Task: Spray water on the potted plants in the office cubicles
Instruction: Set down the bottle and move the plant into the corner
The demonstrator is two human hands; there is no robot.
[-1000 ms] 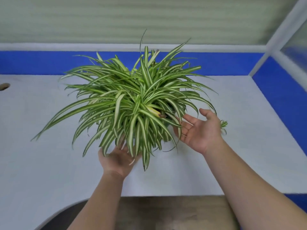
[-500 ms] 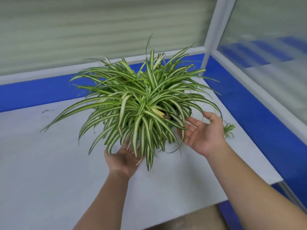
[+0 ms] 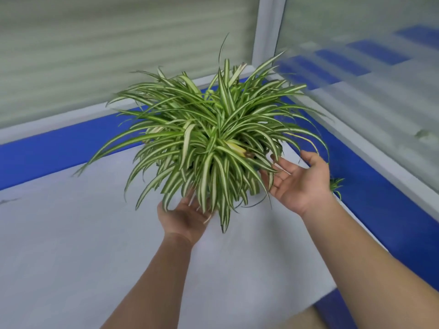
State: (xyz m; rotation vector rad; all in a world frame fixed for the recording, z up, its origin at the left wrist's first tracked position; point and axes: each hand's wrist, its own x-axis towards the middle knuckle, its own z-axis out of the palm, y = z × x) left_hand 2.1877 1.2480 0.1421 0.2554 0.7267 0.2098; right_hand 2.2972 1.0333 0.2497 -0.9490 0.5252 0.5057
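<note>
**Item: potted spider plant, carried between two hands**

Shifted since the earlier frame: plant and hands sit further toward the corner of the cubicle, the glass partition (image 3: 356,74) now filling the space to the right of the right hand; the hold itself looks unchanged

- Spider plant (image 3: 213,143): striped green-and-white leaves arching out on all sides, directly above and between both hands, over the grey desk (image 3: 71,257). Pot fully hidden under the foliage; whether it rests on the desk or is lifted clear cannot be told
- Left hand (image 3: 187,217): palm up, fingers spread and reaching beneath the near leaves, apparently cupping the underside of the pot; contact itself is hidden
- Right hand (image 3: 299,184): palm open and turned inward, fingers (image 3: 282,169) extended into the leaves at the plant's right side; nothing visibly clasped, so whether it bears on the pot cannot be told
- Plantlet (image 3: 336,184): small offshoot on a thin runner, just beyond the right hand, near the blue panel (image 3: 380,186)

Handling, as judged: leaves soft, springy and easily creased; runner fragile. Weight likely sits low, in soil and pot. Best taken by the pot wall or base from below, never by the foliage. No spray bottle in view; spraying not yet begun
</note>
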